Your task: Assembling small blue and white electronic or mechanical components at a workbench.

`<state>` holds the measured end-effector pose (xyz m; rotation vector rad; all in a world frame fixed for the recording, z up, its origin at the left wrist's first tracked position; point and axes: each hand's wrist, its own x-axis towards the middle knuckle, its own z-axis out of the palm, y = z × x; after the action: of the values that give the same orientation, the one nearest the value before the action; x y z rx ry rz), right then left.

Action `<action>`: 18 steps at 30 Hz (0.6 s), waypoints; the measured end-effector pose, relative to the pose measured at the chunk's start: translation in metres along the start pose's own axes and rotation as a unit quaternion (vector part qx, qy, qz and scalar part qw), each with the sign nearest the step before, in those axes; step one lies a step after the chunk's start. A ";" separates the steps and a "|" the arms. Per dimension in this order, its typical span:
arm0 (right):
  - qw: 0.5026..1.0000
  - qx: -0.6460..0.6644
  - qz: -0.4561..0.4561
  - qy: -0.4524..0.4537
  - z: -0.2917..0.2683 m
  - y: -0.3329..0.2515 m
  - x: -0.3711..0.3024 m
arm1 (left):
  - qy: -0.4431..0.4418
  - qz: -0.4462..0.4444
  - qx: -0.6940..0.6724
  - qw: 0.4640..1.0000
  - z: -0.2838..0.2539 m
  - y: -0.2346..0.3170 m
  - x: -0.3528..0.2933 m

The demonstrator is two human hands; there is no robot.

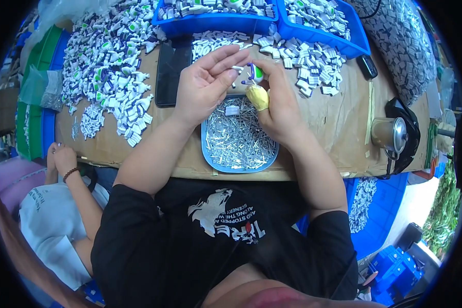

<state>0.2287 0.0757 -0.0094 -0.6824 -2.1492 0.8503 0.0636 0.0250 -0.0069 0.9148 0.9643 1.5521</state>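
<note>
Above the tray, my left hand (203,84) pinches a small white plastic piece (236,69) between thumb and forefinger, its other fingers stretched out. Facing it, my right hand (281,100) grips a small white, purple and green plastic part (256,73). A yellow cover (257,97) wraps the right thumb. The two pieces are close together; whether they touch I cannot tell. Below both hands sits a light-blue tray (241,170) full of thin metal pins (238,141). A small white block (232,110) lies on the pins.
Piles of white and purple parts (108,56) cover the table's left side. White blocks (318,66) lie at the right, before blue bins (323,40). A dark tablet (170,72) lies left of my hands, a metal mug (390,134) far right. Another person's hands (61,156) rest at left.
</note>
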 end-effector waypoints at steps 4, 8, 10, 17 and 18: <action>0.914 0.364 0.172 -0.049 0.006 -0.005 -0.007 | -0.015 0.188 0.204 0.961 -0.006 -0.009 -0.003; 0.802 0.552 0.206 -0.100 0.000 0.002 -0.006 | -0.016 0.270 0.288 0.919 -0.007 -0.004 0.000; 0.807 0.534 0.239 -0.085 -0.001 -0.008 -0.006 | -0.005 0.285 0.304 0.909 -0.009 -0.004 0.000; 0.983 0.177 0.049 0.005 0.004 -0.015 -0.006 | -0.003 0.164 0.136 0.977 -0.009 -0.003 -0.005; 0.982 0.182 0.043 0.003 0.004 -0.013 -0.006 | -0.001 0.122 0.116 0.986 -0.006 -0.003 -0.009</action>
<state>0.2262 0.0616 -0.0045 -0.5886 -1.8966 1.2464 0.0608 0.0158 -0.0125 1.2359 1.0786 1.6656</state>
